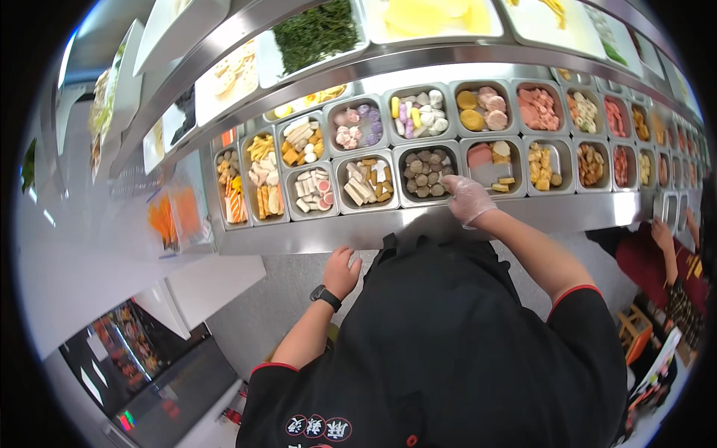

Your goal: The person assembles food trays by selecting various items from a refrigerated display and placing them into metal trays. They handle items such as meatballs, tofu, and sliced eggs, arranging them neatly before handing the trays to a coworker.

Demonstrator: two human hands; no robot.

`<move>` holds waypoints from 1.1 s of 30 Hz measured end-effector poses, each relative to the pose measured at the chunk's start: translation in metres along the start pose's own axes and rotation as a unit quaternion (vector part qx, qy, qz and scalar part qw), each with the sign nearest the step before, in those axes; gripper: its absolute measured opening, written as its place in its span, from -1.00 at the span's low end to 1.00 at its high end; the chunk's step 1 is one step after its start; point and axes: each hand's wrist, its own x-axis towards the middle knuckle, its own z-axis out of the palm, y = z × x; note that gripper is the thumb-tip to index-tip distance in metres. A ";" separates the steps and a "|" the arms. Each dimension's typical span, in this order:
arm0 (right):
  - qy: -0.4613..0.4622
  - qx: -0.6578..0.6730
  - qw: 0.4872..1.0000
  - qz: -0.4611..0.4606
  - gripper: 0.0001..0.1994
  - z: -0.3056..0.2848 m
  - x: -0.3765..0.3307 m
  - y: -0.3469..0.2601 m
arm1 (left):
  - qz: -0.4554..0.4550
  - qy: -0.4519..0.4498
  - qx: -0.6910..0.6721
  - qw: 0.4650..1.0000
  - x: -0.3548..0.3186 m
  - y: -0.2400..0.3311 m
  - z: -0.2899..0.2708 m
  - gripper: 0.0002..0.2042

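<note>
My right hand (469,200), in a clear plastic glove, reaches over the front of the counter. Its bent fingertips are at the right edge of a steel pan of greyish-brown meatballs (427,172). The fingers are drawn together, and whatever they pinch is hidden. Just right of it, a pan holds pink luncheon meat slices (479,154) and yellow pieces (504,184). My left hand (343,270), bare, with a black watch (326,298) on the wrist, hangs before the counter edge, fingers loosely bent and apart, holding nothing. Left of the meatballs are pans of pale sticks (361,184) and pink-rimmed rolls (314,190).
Two rows of food pans run along the steel counter (314,237). Above them, a raised shelf bears trays of dark green seaweed (314,33) and yellow sheets (437,16). Bags with orange contents (175,216) stand at left. Another person's hand (662,233) is at far right.
</note>
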 end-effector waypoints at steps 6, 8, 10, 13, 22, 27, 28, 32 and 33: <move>-0.034 -0.009 0.993 -0.109 -0.64 0.024 0.076 -0.073 | -0.074 0.000 -0.034 0.997 -0.068 -0.023 0.032 -0.65; -0.043 -0.021 0.995 -0.085 -0.61 0.028 0.105 -0.091 | -0.082 0.001 -0.052 0.995 -0.082 -0.033 0.038 -0.64; -0.009 -0.051 0.997 -0.061 -0.63 0.032 0.141 -0.106 | -0.097 0.003 -0.070 0.993 -0.094 -0.046 0.039 -0.64; 0.002 -0.113 0.994 -0.009 -0.62 0.032 0.193 -0.118 | -0.131 0.015 -0.097 0.987 -0.108 -0.067 0.040 -0.63; -0.135 -0.300 0.944 0.031 -0.75 0.088 0.302 -0.138 | -0.212 0.006 -0.124 0.969 -0.133 -0.114 0.036 -0.66; -0.090 -0.265 0.957 0.070 -0.75 0.085 0.291 -0.152 | -0.196 0.011 -0.146 0.970 -0.133 -0.129 0.027 -0.67; -0.078 -0.256 0.961 0.067 -0.75 0.077 0.279 -0.154 | -0.196 0.005 -0.146 0.970 -0.129 -0.131 0.024 -0.67; 0.022 -0.174 0.984 0.016 -0.76 0.048 0.206 -0.160 | -0.115 0.042 -0.173 0.977 -0.087 -0.133 0.004 -0.70; 0.021 -0.150 0.988 0.020 -0.74 0.040 0.181 -0.158 | -0.094 0.040 -0.182 0.978 -0.070 -0.130 -0.003 -0.69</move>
